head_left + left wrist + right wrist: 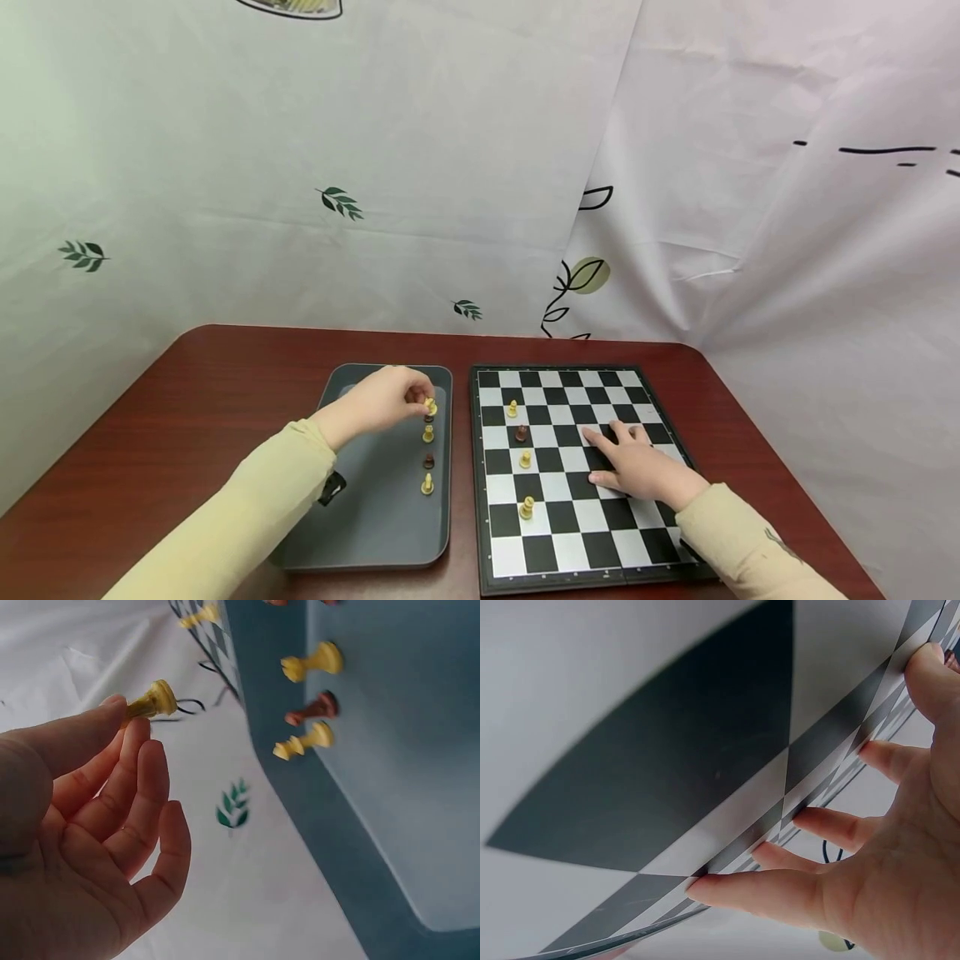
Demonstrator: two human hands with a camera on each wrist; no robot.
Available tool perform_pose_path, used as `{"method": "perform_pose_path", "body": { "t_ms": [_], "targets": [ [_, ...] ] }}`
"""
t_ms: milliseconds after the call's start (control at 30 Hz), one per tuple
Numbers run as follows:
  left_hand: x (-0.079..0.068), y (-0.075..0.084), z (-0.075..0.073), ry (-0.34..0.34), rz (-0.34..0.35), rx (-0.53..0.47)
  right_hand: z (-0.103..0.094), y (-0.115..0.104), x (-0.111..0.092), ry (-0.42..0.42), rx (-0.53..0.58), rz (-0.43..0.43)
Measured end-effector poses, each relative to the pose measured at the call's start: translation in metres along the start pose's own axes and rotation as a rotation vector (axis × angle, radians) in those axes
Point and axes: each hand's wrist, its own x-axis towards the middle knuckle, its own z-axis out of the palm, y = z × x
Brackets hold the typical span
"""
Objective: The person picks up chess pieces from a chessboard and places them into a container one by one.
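Observation:
Over the far right part of the grey tray (360,533), my left hand (390,398) pinches a yellow chess piece (156,701) between thumb and fingertips. Its base shows in the left wrist view; the fingers hide its top. Below it, yellow and brown chess pieces stand in a row along the tray's right side, among them a yellow piece (427,484) and a brown piece (428,461). My right hand (637,467) rests on the black-and-white chessboard (507,554), fingers spread and fingertips touching the squares, holding nothing.
On the board's left side stand a brown piece (521,433) and yellow pieces, one a yellow rook (527,507) nearer the front. Tray and board lie side by side on a reddish-brown table (187,417). A white patterned cloth (450,167) hangs behind the table.

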Motion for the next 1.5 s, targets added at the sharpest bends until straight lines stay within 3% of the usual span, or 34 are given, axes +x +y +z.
{"method": "perform_pose_path", "body": {
  "t_ms": [567, 1000, 1500],
  "targets": [
    [0.011, -0.033, 0.006, 0.046, -0.112, 0.000, -0.002, 0.000, -0.001, -0.006, 0.017, -0.002],
    [0.025, -0.047, 0.019, 0.047, -0.199, 0.037, -0.001, -0.001, -0.001, -0.006, 0.016, 0.004],
    [0.026, -0.056, 0.023, 0.042, -0.246, 0.094, 0.000, -0.001, -0.001, -0.006, 0.014, 0.005]
  ]
}}
